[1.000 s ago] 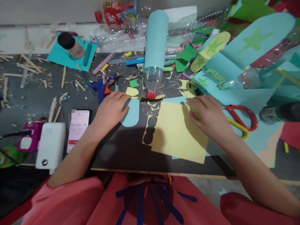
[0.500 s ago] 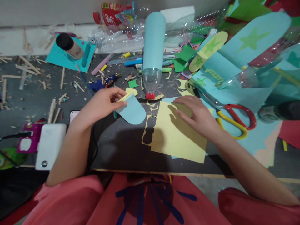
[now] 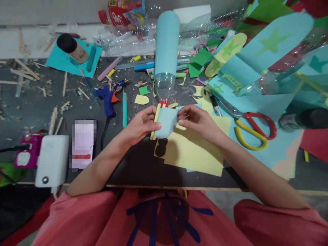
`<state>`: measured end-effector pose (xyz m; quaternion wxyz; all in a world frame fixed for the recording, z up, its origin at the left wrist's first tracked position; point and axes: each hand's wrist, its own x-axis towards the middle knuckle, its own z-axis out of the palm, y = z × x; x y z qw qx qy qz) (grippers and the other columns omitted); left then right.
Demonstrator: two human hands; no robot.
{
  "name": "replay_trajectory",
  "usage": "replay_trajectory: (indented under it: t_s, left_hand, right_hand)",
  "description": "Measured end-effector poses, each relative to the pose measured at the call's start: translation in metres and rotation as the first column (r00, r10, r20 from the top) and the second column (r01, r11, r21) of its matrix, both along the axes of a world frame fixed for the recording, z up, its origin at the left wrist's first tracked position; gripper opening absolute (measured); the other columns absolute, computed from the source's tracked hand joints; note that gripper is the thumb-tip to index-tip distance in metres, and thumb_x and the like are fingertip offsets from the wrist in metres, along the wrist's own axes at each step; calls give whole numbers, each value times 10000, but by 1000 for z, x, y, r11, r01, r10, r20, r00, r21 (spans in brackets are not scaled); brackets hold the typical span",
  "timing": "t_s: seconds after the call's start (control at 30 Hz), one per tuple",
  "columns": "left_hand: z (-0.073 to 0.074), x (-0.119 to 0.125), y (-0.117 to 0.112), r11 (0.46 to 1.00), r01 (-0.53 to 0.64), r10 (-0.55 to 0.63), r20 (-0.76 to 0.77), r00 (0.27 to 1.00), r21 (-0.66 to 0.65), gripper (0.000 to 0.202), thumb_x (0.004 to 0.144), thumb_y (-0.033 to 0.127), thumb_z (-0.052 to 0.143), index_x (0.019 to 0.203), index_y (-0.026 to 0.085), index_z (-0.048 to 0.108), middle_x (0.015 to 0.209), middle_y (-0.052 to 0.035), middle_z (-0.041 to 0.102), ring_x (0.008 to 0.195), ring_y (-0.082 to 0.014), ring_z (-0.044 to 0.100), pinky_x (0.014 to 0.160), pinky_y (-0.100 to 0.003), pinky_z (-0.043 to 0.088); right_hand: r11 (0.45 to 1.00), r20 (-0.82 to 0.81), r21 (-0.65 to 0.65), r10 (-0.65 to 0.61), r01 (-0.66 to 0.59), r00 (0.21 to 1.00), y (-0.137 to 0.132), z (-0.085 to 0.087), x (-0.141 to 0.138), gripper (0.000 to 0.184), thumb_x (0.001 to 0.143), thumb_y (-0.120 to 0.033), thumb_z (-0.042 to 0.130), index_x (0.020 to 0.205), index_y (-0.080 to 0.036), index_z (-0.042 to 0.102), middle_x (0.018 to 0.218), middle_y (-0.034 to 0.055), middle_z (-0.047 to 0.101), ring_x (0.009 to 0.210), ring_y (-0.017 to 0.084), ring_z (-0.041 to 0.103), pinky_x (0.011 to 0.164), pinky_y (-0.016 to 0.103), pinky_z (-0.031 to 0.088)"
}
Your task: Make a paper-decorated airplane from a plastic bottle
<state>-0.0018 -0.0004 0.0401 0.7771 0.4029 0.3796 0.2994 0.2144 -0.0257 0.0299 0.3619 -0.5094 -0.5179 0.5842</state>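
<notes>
A light blue paper piece with pale yellow strips along its left edge is up in front of me. My left hand pinches it by that striped edge. At the paper's right edge, my right hand has curled fingers and thumb against it, and the paper bends there. Just beyond lies a clear bottle wrapped in light blue paper, its red cap toward me and partly hidden by the paper piece. Beneath my right hand is a yellow paper sheet, with a yellow offcut with round holes beside it.
Red-and-yellow-handled scissors lie to the right. A blue glue gun, a teal stick, a phone and a white power bank are on the left. Star-decorated paper, bottles and wood scraps surround the work area.
My left hand has carried the light blue piece rightward and turned it, its strips now upright. My right hand has moved left off the yellow sheet to the piece's edge.
</notes>
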Motion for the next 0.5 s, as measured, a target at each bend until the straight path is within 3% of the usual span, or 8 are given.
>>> replay_trajectory:
  t_s: [0.13, 0.27, 0.4, 0.5]
  left_hand:
    - [-8, -1, 0, 998, 59, -60, 66, 996, 8, 528, 538, 414, 925, 833, 187, 551, 788, 27, 626, 694, -107, 603, 633, -213, 482]
    - [-15, 1, 0, 995, 87, -90, 39, 995, 56, 530, 530, 402, 926, 768, 196, 500, 723, 45, 572, 632, -84, 538, 583, -197, 437]
    - [-14, 0, 3, 991, -13, 22, -66, 998, 135, 497, 587, 422, 877, 741, 214, 452, 665, 62, 506, 561, -74, 453, 520, -203, 371]
    - [-14, -2, 5, 964, -127, 162, -138, 977, 234, 469, 617, 446, 821, 736, 224, 425, 665, 61, 475, 572, -82, 435, 534, -218, 380]
  right_hand:
    - [995, 20, 20, -97, 97, 995, -4, 2, 3, 544, 586, -581, 850, 926, -243, 593, 917, 12, 623, 875, 172, 594, 737, 304, 476]
    - [994, 68, -103, -23, 30, 997, -8, 5, 8, 477, 629, -638, 784, 700, -208, 590, 654, -18, 562, 610, 125, 503, 559, 269, 402]
    - [996, 310, -30, -66, 79, 948, -9, 11, 33, 346, 726, -554, 718, 715, -211, 677, 666, 4, 637, 585, 142, 523, 558, 291, 420]
    - [993, 529, 99, -103, 60, 842, -10, 17, 58, 259, 769, -482, 670, 813, -230, 711, 798, 41, 717, 676, 212, 621, 620, 356, 499]
